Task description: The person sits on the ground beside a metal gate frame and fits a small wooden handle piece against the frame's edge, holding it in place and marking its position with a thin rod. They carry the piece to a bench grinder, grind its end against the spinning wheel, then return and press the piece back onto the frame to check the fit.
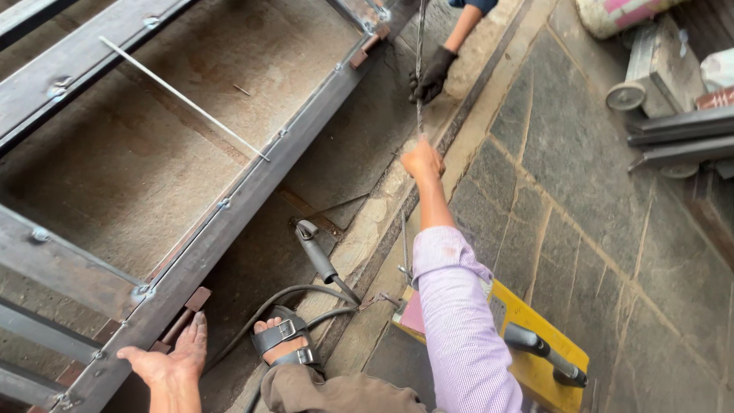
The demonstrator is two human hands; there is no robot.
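My right hand [423, 160] reaches forward and is closed on the near end of a thin twisted metal rod [419, 69] that runs away from me. Another person's gloved hand [432, 75] grips the same rod farther up. My left hand [170, 359] rests open, palm down, on the near end of a long steel frame rail [252, 191]. My sandalled foot [281, 342] is beside the rail.
The steel frame has cross bars [69, 268] and a thin loose rod [183, 98] lying across it. A welding electrode holder [317, 256] with black cable lies on the floor. A yellow welding machine [535, 344] sits under my right arm. Steel sections [673, 138] are stacked at right.
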